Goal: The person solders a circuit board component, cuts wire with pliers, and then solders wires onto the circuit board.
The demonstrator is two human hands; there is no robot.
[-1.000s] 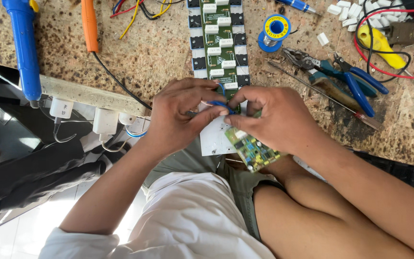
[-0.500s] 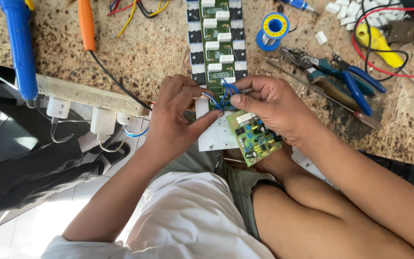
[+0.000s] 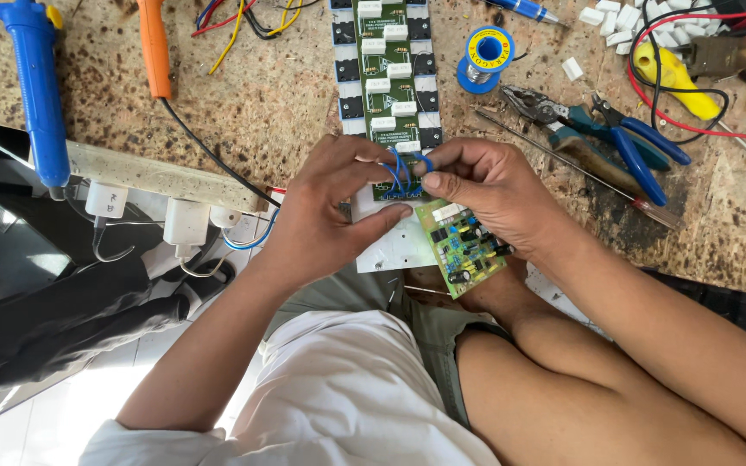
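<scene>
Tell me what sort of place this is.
Most likely an electronics repair bench. The speckled worktop holds a long circuit board, a solder spool and blue-handled pliers. Both hands, left and right, pinch blue wires by a small green board.

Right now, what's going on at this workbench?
A person seated at a speckled stone bench works on electronics with bare hands. The left hand and right hand together pinch thin blue wires at the near end of a long green circuit board with white blocks. A small green circuit board sits under the right hand. Blue-handled pliers, a blue solder spool and an orange-handled soldering iron lie untouched.
</scene>
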